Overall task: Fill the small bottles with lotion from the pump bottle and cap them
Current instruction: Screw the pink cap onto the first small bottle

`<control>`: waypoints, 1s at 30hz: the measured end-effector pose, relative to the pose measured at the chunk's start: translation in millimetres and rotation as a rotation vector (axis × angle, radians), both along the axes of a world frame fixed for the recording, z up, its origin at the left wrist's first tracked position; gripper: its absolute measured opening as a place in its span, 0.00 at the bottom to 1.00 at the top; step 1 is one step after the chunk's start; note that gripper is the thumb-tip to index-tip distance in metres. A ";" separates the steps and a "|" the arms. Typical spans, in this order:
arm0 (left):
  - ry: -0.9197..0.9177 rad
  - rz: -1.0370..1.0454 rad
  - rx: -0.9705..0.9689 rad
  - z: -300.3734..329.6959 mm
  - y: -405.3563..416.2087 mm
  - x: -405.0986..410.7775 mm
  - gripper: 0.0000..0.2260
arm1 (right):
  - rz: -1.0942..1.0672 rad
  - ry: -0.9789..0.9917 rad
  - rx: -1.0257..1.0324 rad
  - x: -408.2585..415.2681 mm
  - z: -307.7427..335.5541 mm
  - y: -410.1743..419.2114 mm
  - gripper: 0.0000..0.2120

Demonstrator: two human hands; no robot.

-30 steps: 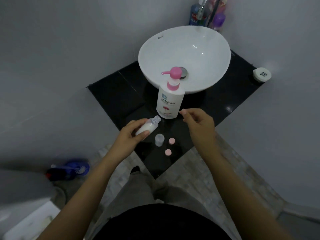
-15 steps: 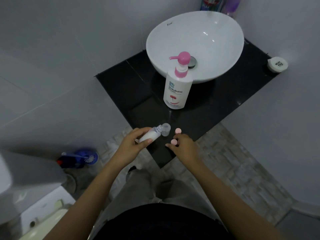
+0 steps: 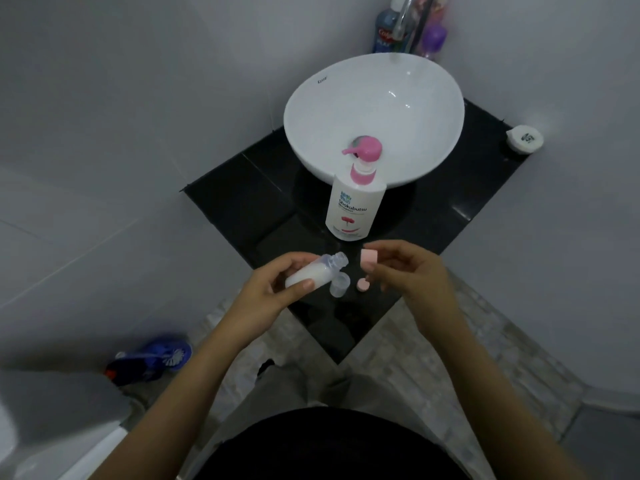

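My left hand (image 3: 273, 289) grips a small clear bottle (image 3: 313, 271) holding white lotion, tilted with its open neck toward the upper right. My right hand (image 3: 412, 275) pinches a pink cap (image 3: 368, 257) just right of that neck, a small gap between them. A second small clear bottle (image 3: 338, 285) stands uncapped on the black counter (image 3: 242, 209), with another pink cap (image 3: 363, 284) lying beside it. The white pump bottle (image 3: 355, 209) with a pink pump stands behind, in front of the basin.
A white bowl basin (image 3: 374, 112) sits on the counter under a tap, with toiletry bottles (image 3: 408, 26) behind it. A small white round container (image 3: 524, 138) rests at the counter's right corner. A blue toilet brush (image 3: 152, 362) lies on the floor at left.
My right hand has picked one pink cap off the counter and raised it beside the neck of the held bottle. The left hand still holds the lotion-filled bottle, slightly higher.
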State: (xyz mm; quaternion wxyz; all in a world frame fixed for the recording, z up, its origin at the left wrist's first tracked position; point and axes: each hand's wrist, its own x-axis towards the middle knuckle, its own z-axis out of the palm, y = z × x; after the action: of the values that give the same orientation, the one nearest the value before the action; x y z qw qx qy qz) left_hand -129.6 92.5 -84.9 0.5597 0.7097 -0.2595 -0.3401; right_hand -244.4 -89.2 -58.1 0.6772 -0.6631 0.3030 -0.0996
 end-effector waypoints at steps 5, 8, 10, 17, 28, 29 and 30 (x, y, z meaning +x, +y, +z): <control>0.043 -0.092 -0.061 16.4 -6.2 7.8 0.15 | 0.102 -0.091 -0.161 6.1 37.5 1.8 0.13; 0.066 -0.106 -0.093 22.5 -8.0 10.7 0.18 | 0.164 -0.081 -0.295 7.9 50.1 -1.7 0.15; 0.093 -0.096 -0.112 24.7 -8.8 12.1 0.16 | 0.199 -0.080 -0.424 8.5 56.7 -6.0 0.15; 0.111 -0.106 -0.135 31.4 -11.4 15.3 0.14 | 0.348 -0.008 -0.627 10.8 66.6 -12.3 0.16; 0.101 -0.116 -0.150 36.5 -18.9 12.4 0.14 | 0.335 0.194 -0.645 13.6 63.3 -4.3 0.25; 0.092 -0.115 -0.151 37.2 -19.8 12.1 0.15 | 0.352 0.184 -0.619 12.2 64.8 -5.2 0.25; 0.085 -0.113 -0.155 38.1 -20.5 11.9 0.15 | 0.372 0.161 -0.596 9.8 66.4 -7.5 0.23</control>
State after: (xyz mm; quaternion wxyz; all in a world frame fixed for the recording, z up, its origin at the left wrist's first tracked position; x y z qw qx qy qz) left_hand -117.7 72.0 -46.8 0.6036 0.6334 -0.3004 -0.3797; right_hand -234.6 -96.8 8.3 0.4347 -0.8809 0.1872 -0.0063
